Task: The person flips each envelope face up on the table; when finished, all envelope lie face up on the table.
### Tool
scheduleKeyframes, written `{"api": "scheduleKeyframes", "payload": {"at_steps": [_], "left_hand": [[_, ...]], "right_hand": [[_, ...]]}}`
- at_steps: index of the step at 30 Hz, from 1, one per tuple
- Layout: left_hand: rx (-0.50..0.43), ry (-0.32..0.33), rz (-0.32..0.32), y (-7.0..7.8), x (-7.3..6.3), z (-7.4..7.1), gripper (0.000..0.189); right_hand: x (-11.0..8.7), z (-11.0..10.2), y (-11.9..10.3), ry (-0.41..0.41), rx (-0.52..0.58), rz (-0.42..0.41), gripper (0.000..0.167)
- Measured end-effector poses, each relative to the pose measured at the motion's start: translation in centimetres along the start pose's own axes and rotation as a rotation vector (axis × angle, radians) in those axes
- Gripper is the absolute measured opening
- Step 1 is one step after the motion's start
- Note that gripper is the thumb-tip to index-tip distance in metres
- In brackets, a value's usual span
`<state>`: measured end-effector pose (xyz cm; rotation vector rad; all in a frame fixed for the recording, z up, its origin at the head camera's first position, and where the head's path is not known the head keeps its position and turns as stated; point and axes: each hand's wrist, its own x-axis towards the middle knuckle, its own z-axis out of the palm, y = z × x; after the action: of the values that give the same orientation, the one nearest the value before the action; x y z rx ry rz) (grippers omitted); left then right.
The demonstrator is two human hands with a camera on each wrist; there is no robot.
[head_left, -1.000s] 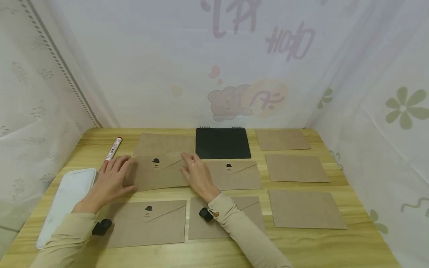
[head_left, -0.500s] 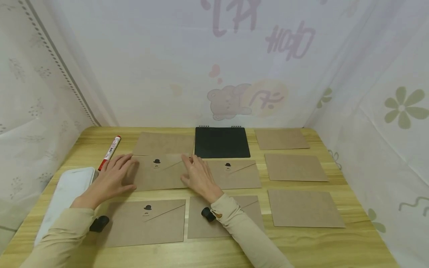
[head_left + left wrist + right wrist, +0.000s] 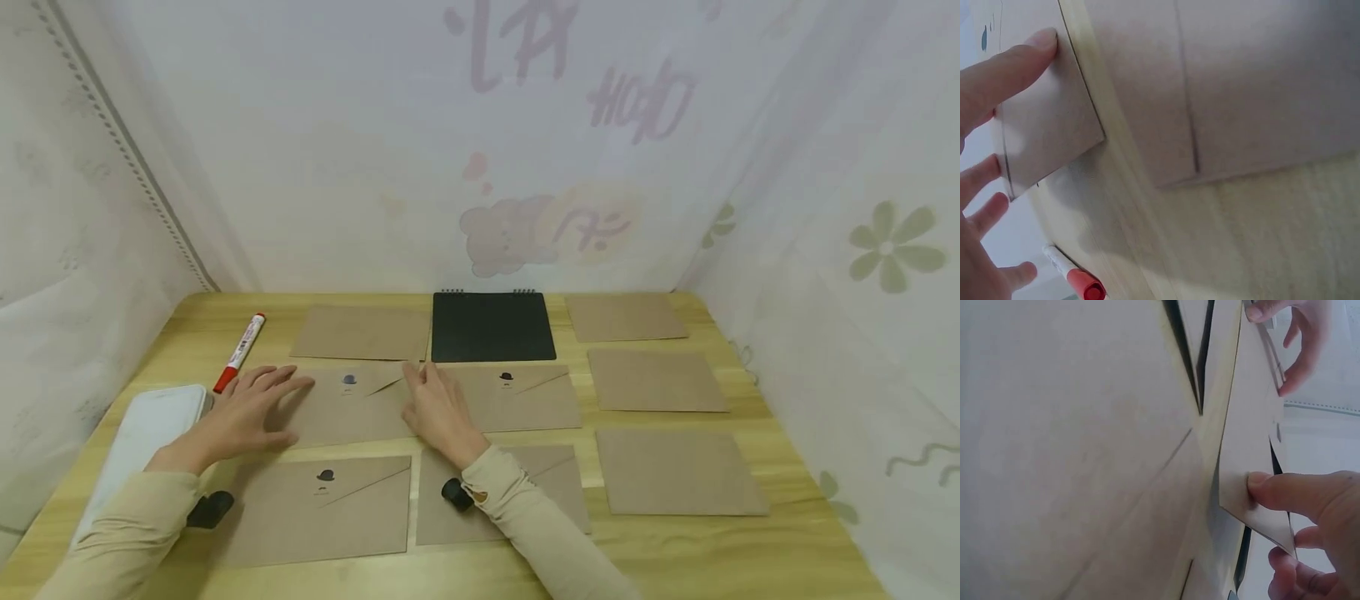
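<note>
While the right hand (image 3: 441,413) pinches a brown envelope (image 3: 351,419), the left hand (image 3: 242,417) spreads wide. It apparently touches the other end.

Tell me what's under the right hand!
A brown hat-print envelope, its right end pinched by the right hand. In the head view, whatever lies beneath the palm is covered.

A brown paper envelope (image 3: 348,418), flap side up
We see it left of centre, long sides running left to right, right end slightly raised, small dark hat print (image 3: 349,379) and slanting flap edge (image 3: 385,386) on its far half.
</note>
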<state>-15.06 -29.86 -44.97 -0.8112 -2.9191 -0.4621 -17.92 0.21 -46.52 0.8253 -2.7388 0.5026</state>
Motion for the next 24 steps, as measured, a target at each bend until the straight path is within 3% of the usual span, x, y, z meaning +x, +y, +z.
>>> {"api": "scheduleKeyframes", "payload": {"at_steps": [6,12,18,24], "left_hand": [[-0.032,-0.042,-0.012,-0.2,-0.27,0.09,0.075],[-0.03,-0.09,-0.062,-0.3,-0.38,0.19,0.065],[-0.034,-0.085,-0.075,-0.35,-0.57,0.56,0.062],[-0.075,-0.107,-0.092,-0.49,-0.64,0.52,0.061]], "right_hand": [[-0.14,0.22,-0.42,0.004,-0.027,0.008,0.058],[-0.18,0.17,-0.49,-0.03,-0.069,0.008,0.054],[-0.2,0.15,-0.57,-0.088,-0.095,0.033,0.06],[-0.1,0.33,-0.67,-0.113,-0.106,0.048,0.052]]}}
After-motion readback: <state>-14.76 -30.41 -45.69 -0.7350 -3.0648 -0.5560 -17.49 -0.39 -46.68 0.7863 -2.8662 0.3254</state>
